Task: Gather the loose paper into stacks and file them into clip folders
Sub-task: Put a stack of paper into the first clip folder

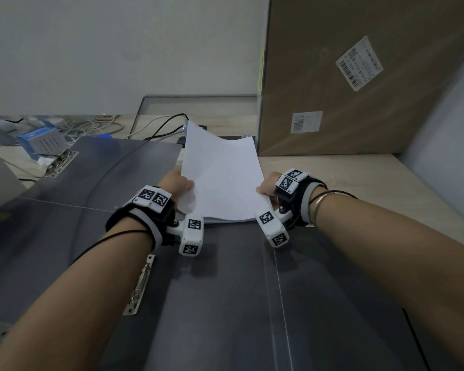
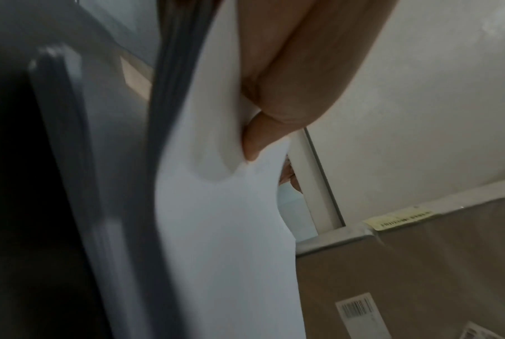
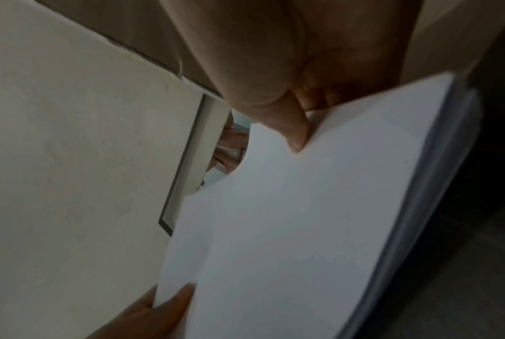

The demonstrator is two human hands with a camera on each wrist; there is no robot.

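Observation:
A stack of white paper [image 1: 221,178] stands tilted between both hands, its lower edge resting on a dark grey open clip folder [image 1: 225,290]. My left hand [image 1: 178,183] grips the stack's left edge, thumb on the front sheet. My right hand [image 1: 267,190] grips the right edge the same way. In the left wrist view the thumb presses into the paper [image 2: 222,206]. The right wrist view shows the thumb on the paper [image 3: 303,229] and the left hand's fingers at the bottom. A metal clip [image 1: 140,287] lies on the folder near my left forearm.
A second dark folder [image 1: 113,167] with its metal clip [image 1: 60,162] lies open at the left. A big cardboard box [image 1: 359,76] stands at the back right. Cables and a blue box [image 1: 40,140] clutter the far left of the wooden desk [image 1: 346,178].

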